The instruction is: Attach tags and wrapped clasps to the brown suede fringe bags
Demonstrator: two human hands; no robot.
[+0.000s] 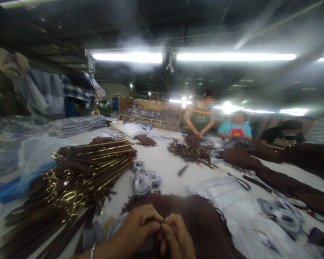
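My left hand (139, 226) and my right hand (176, 237) meet at the bottom centre, fingers curled and pinched together over a pile of dark brown fringed straps (205, 223). What the fingertips grip is too small to make out. A silver bangle (91, 250) sits on my left wrist. To the left lies a large heap of brown straps with gold metal clasps (78, 176).
Coils of pale cord (143, 180) lie just beyond my hands. White bags (221, 190) and more brown straps (272, 176) cover the white table (167, 162). Three people (202, 118) work at the far side. Folded stacks (75, 124) and shelves (148, 111) stand behind.
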